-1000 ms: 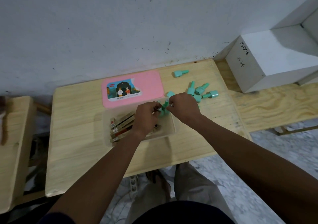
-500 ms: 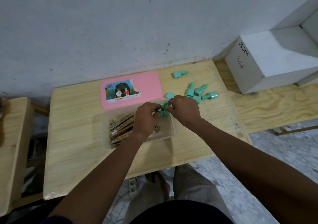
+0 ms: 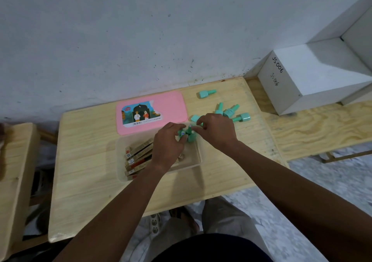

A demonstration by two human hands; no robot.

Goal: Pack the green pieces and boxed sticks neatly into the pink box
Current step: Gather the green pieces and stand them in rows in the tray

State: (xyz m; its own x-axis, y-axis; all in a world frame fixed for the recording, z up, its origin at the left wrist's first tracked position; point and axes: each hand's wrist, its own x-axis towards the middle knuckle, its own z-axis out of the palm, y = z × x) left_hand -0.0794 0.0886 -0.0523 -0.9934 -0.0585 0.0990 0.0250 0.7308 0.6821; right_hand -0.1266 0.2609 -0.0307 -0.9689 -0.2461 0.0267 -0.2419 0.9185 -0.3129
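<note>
Hands (image 3: 216, 130) pinch green pieces (image 3: 190, 136) over table (image 3: 84, 161) by wall (image 3: 141, 40)

one pink lid (image 3: 171, 108), one clear box (image 3: 119, 161), at least five loose green pieces (image 3: 207, 93).

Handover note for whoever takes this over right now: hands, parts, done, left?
Left hand and right hand: both pinch the held green pieces over the right end of the clear tray.
Boxed sticks: stacked in the tray's left part.
Loose green pieces: several on the table, right of the pink lid, which lies behind the tray.
Done: sticks in.
Left: set down held pieces, gather loose ones, fit lid.
</note>
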